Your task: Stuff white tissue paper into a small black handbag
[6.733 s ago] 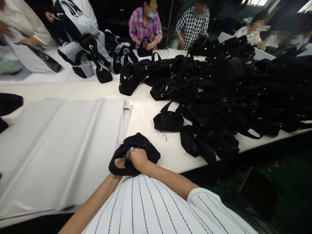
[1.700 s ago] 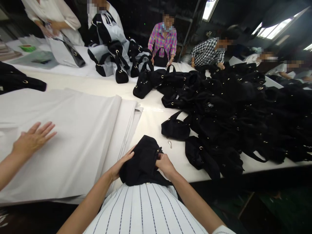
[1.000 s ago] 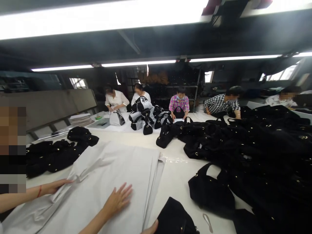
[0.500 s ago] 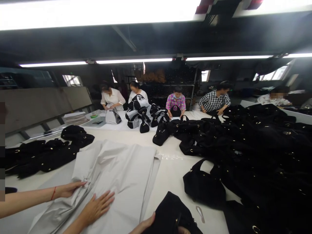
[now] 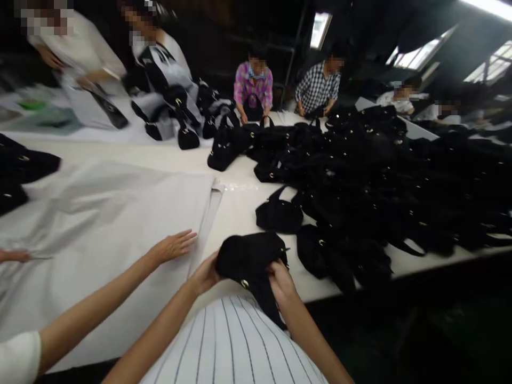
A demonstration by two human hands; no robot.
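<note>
Close to my body, a black fabric handbag (image 5: 250, 256) with gold-coloured metal rings is held between my two hands. My left hand (image 5: 207, 274) grips its left end, the fingers partly hidden behind the cloth. On the right side, my right hand (image 5: 280, 278) is closed on the bag, with a dark strap or flap hanging below it. Just beyond lies another black handbag (image 5: 279, 215), its handle looped upward on the white table (image 5: 236, 205).
At my left, a co-worker's hand (image 5: 174, 247) rests flat on a large grey-white sheet (image 5: 120, 213). A big heap of black bags (image 5: 360, 176) covers the right side. Grey-and-black bags (image 5: 172, 101) stand at the far side, where several people work.
My view has tipped down and turned right. The black bag and both my hands now show fully near the middle. The co-worker's nearer hand has moved to the sheet's right side.
</note>
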